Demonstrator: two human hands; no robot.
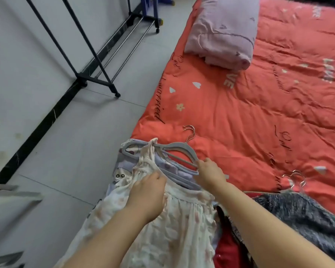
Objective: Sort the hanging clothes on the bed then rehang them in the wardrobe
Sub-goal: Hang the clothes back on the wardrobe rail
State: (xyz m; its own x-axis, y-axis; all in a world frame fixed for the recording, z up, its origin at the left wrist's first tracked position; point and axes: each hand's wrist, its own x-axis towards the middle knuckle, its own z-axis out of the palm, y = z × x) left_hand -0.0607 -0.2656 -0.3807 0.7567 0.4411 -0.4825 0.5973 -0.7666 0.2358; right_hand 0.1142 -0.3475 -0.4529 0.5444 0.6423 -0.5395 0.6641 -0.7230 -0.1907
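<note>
grey tiled floor [70, 132] on the left, pale wall above a dark skirting strip, and a bare black rack [97, 55] on castors standing near the wall, nothing hung on it. red quilt [259, 117] printed with hearts and script covering the bed to the right, a folded pink blanket [222, 33] lying near its far end.

near edge of the bed: a heap of clothes on hangers. topmost, a white floral dress [162, 229] draped partly over the bed's side toward the floor, a lilac printed top [124, 171] under it. grey hanger [162, 149] lying at the dress's neck, metal hooks pointing up the quilt. left hand [149, 198] pressed on the dress below the neckline, fingers curled into the fabric, seemingly pinching it. right hand [209, 173] closed on the right end of the hanger. further right, a dark knit [306, 211] with its own wire hooks, and something red [226, 246] beneath.

risks, as a guess: several hangers stacked closely, so lifting one could drag its neighbour or tangle the hooks; thin straps liable to slip off the hanger arm if tilted; dress hanging over the edge, likely to slide to the floor once released.
</note>
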